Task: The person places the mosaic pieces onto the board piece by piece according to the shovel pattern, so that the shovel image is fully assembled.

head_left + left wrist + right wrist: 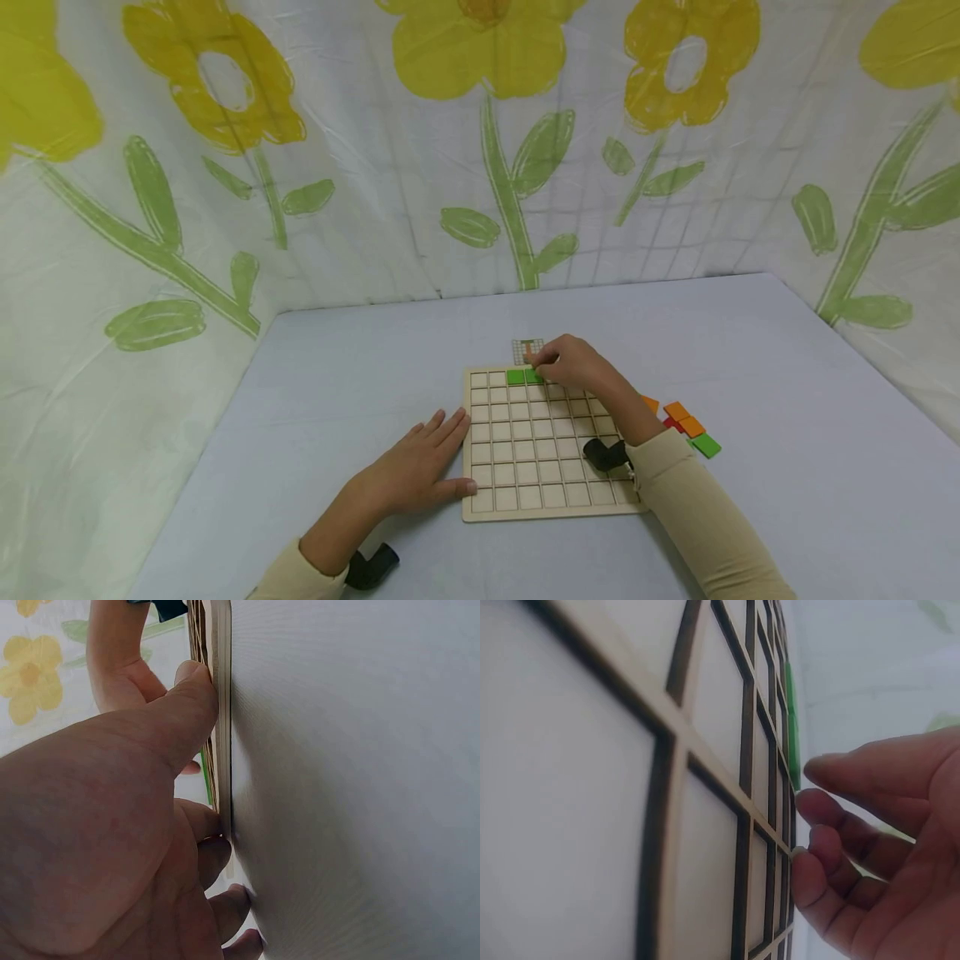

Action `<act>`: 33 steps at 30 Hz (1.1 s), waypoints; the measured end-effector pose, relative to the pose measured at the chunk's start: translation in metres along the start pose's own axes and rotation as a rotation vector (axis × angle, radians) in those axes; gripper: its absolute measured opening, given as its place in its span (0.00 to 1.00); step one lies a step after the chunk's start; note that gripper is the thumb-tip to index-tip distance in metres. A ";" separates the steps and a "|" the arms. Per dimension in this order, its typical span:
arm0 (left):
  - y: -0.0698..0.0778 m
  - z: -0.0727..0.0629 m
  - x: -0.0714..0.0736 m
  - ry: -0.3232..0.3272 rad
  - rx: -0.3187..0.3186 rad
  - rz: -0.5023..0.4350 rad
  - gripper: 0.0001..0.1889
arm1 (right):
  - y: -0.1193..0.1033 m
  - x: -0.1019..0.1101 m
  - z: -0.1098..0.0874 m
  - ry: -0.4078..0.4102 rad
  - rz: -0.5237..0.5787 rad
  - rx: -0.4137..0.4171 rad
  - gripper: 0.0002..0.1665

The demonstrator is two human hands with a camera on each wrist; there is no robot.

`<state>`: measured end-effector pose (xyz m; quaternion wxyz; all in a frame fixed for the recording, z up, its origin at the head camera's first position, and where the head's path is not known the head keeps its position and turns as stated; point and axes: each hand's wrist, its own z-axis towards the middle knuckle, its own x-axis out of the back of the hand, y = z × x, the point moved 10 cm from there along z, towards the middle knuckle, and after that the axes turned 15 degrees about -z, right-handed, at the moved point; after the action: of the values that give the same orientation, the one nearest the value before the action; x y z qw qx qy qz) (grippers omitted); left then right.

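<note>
Left hand [418,472]: we see fingers extended, thumb spread apart.
Left forearm [300,577]: we find it slanting inward.
Right hand [576,365]: we note bent fingers, tips close to the thumb.
Right forearm [693,496]: we find it slanting inward, farther forward.

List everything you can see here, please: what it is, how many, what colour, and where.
Grid board: one, pale wood, on the table
Set tiles: at least two, green, in the board's far row
Loose orange tiles: three visible, orange, right of the board
Loose red tile: at least one, red, among them, partly covered
Loose green tile: at least one, green, nearest the viewer there
Card: one, pale with a grid, beyond the board
Table: one, whitish, under everything
Flowered cloth: white, yellow and green, behind and beside the table
Sleeves: two, beige, on the forearms
Wrist pieces: two, black, one per wrist
Left hand: one, bare, at the board's left edge
Right hand: one, bare, by the set tiles
</note>
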<state>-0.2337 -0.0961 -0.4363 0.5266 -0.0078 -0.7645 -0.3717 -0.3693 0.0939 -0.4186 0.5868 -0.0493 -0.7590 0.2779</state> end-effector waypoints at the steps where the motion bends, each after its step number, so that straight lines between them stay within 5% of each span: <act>1: 0.000 0.000 0.000 0.000 -0.001 0.000 0.48 | 0.000 0.000 0.000 0.000 -0.003 0.003 0.14; 16: 0.001 0.000 -0.001 -0.007 0.002 -0.006 0.48 | 0.004 0.013 -0.011 -0.015 -0.016 0.052 0.15; 22: -0.001 0.000 -0.002 -0.006 0.010 0.020 0.48 | 0.017 0.034 -0.027 -0.072 -0.147 0.078 0.15; 28: 0.001 -0.001 0.000 -0.004 0.002 0.008 0.48 | 0.048 0.052 -0.046 -0.112 -0.319 -0.054 0.11; 33: 0.001 -0.001 0.001 -0.008 -0.003 0.004 0.48 | 0.074 0.047 -0.057 -0.196 -0.329 -0.199 0.08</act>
<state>-0.2330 -0.0957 -0.4348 0.5244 -0.0115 -0.7659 -0.3720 -0.3499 0.1956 -0.4042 0.5399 0.0446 -0.8339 0.1056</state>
